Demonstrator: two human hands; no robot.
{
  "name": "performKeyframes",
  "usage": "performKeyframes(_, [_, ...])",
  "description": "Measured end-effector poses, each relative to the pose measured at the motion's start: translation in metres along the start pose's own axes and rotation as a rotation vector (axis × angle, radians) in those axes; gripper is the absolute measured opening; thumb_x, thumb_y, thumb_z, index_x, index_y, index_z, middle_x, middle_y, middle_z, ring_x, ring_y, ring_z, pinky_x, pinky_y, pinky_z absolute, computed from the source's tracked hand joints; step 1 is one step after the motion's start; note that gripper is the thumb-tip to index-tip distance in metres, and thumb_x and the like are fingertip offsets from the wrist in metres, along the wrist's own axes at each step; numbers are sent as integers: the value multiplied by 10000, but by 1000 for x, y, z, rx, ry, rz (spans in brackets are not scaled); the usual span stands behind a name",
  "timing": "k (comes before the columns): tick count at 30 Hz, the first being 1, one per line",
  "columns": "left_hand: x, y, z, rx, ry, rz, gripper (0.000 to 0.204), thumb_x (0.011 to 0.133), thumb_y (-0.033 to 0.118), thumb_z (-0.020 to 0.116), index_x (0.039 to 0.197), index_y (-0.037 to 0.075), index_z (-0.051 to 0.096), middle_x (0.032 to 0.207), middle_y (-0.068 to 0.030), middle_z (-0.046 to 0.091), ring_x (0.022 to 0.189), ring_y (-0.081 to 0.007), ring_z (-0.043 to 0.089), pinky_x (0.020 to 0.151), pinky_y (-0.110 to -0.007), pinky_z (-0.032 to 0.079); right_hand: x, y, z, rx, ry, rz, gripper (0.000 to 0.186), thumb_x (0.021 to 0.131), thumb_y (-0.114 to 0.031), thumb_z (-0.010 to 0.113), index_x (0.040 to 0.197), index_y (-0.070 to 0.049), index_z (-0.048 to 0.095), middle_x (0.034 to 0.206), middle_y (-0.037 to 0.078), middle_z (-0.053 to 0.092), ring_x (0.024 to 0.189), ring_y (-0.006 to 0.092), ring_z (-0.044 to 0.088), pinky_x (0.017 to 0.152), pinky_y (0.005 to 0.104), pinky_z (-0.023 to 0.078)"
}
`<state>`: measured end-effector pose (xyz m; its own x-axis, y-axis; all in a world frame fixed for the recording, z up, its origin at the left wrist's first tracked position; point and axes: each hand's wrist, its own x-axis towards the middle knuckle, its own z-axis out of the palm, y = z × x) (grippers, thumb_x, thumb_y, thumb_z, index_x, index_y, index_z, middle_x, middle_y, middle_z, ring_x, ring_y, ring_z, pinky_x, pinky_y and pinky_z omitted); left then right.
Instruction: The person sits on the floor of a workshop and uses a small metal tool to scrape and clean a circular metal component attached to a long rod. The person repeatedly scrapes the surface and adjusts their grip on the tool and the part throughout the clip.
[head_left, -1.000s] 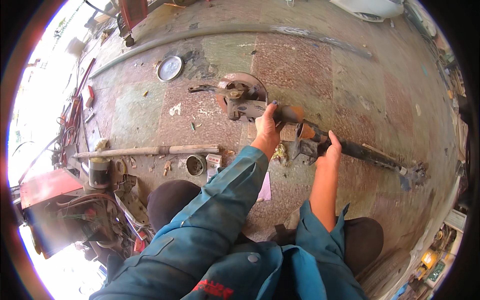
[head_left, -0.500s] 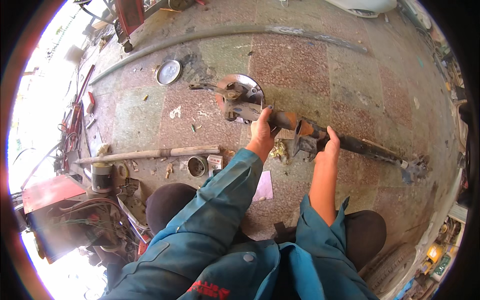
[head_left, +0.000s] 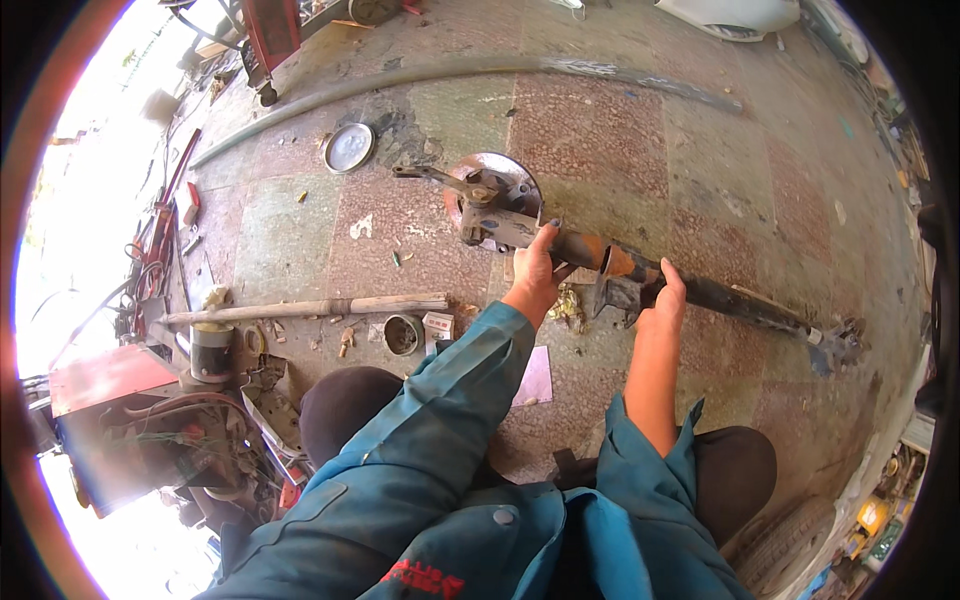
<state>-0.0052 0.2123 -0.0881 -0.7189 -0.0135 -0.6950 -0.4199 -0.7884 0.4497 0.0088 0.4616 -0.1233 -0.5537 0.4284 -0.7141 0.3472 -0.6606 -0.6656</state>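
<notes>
Stretched across the floor in front of me is a long, dirty metal axle beam (head_left: pixel 745 302), rusty orange near its middle. At its left end sit a round brake disc (head_left: pixel 519 183) and a lever-like arm (head_left: pixel 430 175). My left hand (head_left: pixel 537 268) is wrapped around the tube just right of the disc, thumb on top and fingers mostly hidden beneath. Farther right, my right hand (head_left: pixel 661 301) grips the beam beside a dark metal bracket (head_left: pixel 617 294); its fingers are partly hidden. The beam's far right end has a flanged piece (head_left: pixel 838 346).
A wooden pole (head_left: pixel 390 303), an open tin (head_left: pixel 402 334) and a small box (head_left: pixel 438 324) lie left of my arms. Beyond are a round lid (head_left: pixel 349 148) and a long grey pipe (head_left: pixel 420 72). A red-topped machine (head_left: pixel 110 380) stands at left; a tyre (head_left: pixel 790 545) lies lower right.
The whole picture has shifted slightly to the right. Both hands keep the same hold on the axle beam, which shows no clear movement over the floor.
</notes>
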Motion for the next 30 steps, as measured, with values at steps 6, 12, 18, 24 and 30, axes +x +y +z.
performKeyframes(6, [7,-4,-3,-28,-1,27,439,1079,323,763,1393,36,658,1317,-146,719,1168,-356,750,1008,-618,641,-14,-2,11,61,18,-9,763,962,-370,894,1573,-1,622,1636,168,588,1434,344,617,1218,519,483])
performKeyframes(12, [16,-5,3,-80,-9,14,475,1096,330,753,1455,52,614,1409,-166,660,1226,-367,721,1035,-604,641,-23,-7,14,-37,74,27,1003,969,-425,889,1747,-28,395,1824,194,318,1647,389,363,1345,607,330])
performKeyframes(18, [17,-8,0,-144,-59,-14,528,1087,358,757,1496,75,581,1458,-170,621,1292,-366,686,1086,-584,626,-15,-8,9,-47,46,22,1107,969,-451,886,1811,-39,298,1899,203,192,1736,404,228,1398,631,239])
performKeyframes(24, [19,-8,-8,-138,-47,-10,539,1069,357,773,1495,84,587,1460,-168,622,1299,-367,685,1079,-589,627,-49,-13,28,-132,118,11,1103,954,-454,895,1798,-23,332,1894,206,210,1735,393,235,1388,598,242])
performKeyframes(30, [14,-3,-5,-125,-22,-9,530,1053,350,791,1477,95,600,1446,-155,627,1303,-360,678,1085,-619,614,-34,-9,21,-98,61,-5,1052,952,-463,894,1765,-9,404,1857,215,311,1692,398,331,1368,587,283])
